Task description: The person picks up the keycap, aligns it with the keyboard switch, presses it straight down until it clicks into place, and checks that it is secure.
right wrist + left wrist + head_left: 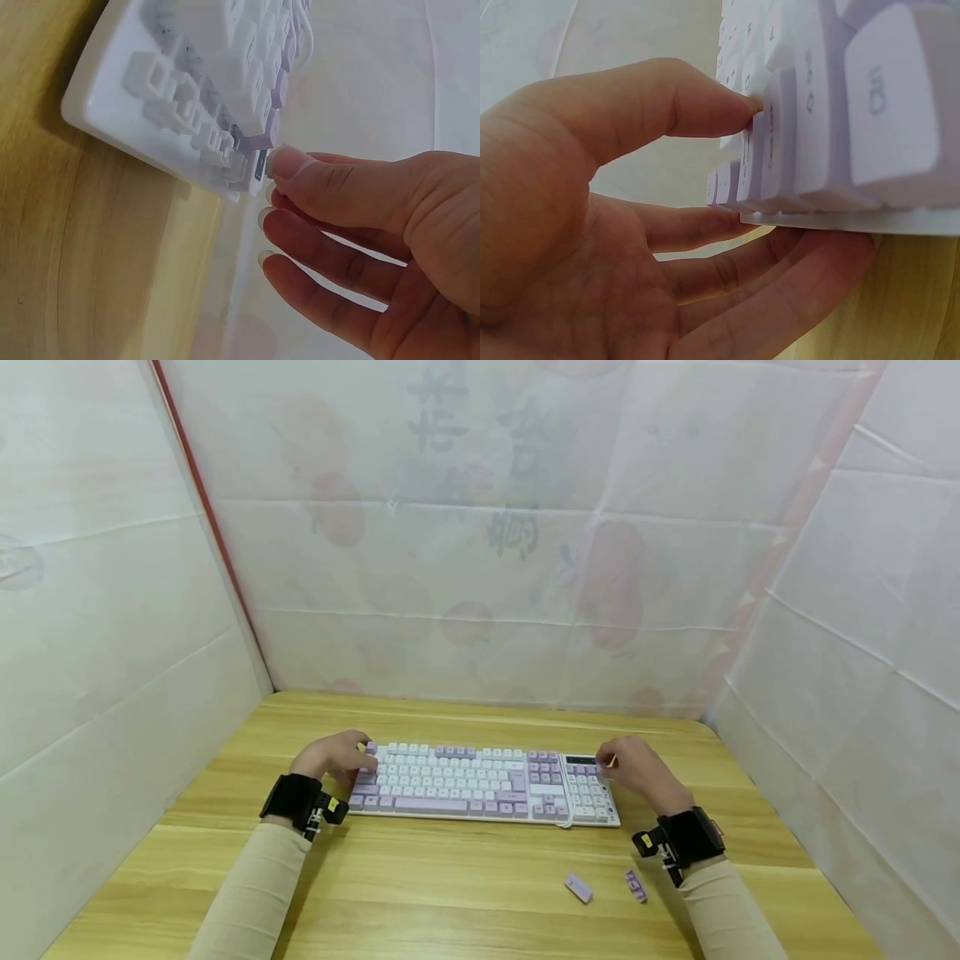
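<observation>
A white and lavender keyboard (442,782) lies on the wooden table. My left hand (337,756) grips its left end; in the left wrist view the thumb presses on the keys and the other fingers reach under the edge. By the keyboard's top right corner is my right hand (633,764), thumb and index fingertips together on a small pale keycap (271,162), mostly hidden by the thumb. The other fingers are loosely bent. Bare key sockets (180,101) run along the number pad's right edge.
Two loose lavender keycaps lie in front of the keyboard: a long keycap (578,887) and another keycap (636,886) on its side. A white cable (566,789) lies across the keyboard. Pale cloth walls (480,568) stand around the table (450,893).
</observation>
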`<state>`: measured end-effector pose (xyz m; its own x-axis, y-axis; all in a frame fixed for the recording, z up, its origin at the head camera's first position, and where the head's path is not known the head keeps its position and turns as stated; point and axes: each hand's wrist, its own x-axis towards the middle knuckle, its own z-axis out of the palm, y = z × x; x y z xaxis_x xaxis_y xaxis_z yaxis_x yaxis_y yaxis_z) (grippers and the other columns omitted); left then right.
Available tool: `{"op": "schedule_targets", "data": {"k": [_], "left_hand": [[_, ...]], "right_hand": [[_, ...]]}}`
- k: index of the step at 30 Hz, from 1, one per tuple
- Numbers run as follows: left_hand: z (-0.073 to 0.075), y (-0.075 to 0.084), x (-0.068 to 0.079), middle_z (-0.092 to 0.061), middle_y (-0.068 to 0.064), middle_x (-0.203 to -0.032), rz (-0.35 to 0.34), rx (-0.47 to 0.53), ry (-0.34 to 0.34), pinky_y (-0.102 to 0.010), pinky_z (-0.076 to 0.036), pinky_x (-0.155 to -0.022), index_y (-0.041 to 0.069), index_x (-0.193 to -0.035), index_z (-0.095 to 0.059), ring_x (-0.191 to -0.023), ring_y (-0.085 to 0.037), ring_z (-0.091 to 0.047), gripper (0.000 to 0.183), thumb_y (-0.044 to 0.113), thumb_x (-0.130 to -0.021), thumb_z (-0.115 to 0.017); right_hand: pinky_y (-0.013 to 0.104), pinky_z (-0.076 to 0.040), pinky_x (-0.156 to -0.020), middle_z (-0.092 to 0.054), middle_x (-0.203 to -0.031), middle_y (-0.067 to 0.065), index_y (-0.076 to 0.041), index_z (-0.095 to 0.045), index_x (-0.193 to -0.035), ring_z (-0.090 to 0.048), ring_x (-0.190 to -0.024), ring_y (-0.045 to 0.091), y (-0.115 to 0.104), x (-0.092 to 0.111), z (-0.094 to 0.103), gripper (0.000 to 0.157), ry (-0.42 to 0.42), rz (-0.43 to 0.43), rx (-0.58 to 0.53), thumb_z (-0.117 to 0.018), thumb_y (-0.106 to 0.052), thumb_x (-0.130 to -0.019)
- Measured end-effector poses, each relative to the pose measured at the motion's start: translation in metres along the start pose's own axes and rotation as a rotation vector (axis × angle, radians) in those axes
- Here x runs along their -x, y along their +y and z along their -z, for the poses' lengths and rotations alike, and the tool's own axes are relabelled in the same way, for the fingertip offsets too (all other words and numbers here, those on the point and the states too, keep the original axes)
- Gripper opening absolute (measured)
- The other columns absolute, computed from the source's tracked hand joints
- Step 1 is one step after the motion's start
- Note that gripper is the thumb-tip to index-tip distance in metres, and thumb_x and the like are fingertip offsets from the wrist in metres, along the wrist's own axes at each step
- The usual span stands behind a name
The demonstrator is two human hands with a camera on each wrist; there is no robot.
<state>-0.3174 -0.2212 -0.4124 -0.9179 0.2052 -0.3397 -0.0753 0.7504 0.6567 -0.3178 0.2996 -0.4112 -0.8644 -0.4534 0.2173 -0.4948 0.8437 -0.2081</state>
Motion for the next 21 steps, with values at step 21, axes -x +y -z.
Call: {"op": "schedule_targets", "data": {"k": [21], "left_hand": [[-0.0003, -0.0024, -0.0034, -0.05, -0.032, -0.144, -0.033, -0.019, -0.003, -0.038, -0.061, -0.081, -0.012, -0.149, -0.04, -0.098, -0.028, -0.065, 0.073, 0.017, -0.088, -0.067]], "right_hand": [[0.035, -0.053, -0.071, -0.07, -0.082, 0.001, -0.008, -0.075, -0.087, -0.063, -0.078, 0.016, 0.0005, -0.0041, 0.0032, 0.011, -0.069, -0.029, -0.009, -0.079, 0.001, -0.084]]}}
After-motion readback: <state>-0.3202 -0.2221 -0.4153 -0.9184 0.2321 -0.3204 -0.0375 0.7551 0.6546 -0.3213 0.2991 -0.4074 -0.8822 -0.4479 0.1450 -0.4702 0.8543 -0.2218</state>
